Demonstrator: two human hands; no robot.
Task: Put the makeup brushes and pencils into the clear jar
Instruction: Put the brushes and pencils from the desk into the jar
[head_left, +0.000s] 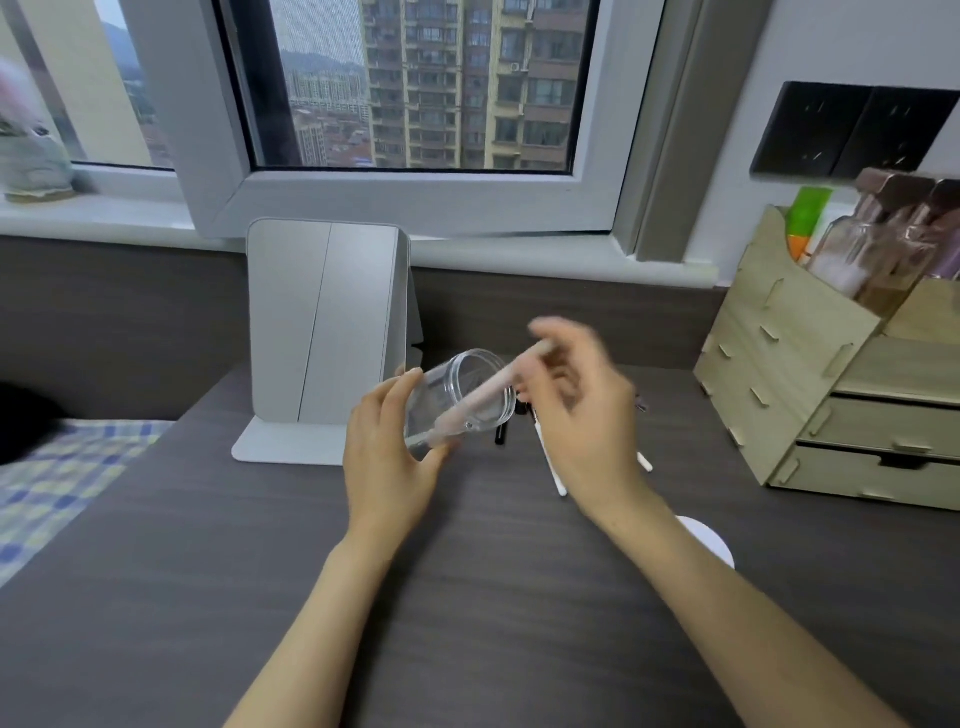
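My left hand (389, 457) holds the clear jar (457, 402) above the desk, tilted with its mouth toward the right. A pale pink brush or pencil (483, 400) slants into the jar, its lower end near the bottom. My right hand (576, 415), blurred, is at the stick's upper end; whether the fingers still grip it is unclear. On the desk behind my right hand lie more brushes and pencils: a white handle (553, 467), another white tip (644, 461) and a black one (500, 434), mostly hidden.
A grey folded mirror stand (322, 338) rises just left of the jar. A wooden drawer organiser (831, 395) with bottles fills the right. A white round lid (706, 540) lies by my right forearm. A checked cloth (62, 478) is at the left edge.
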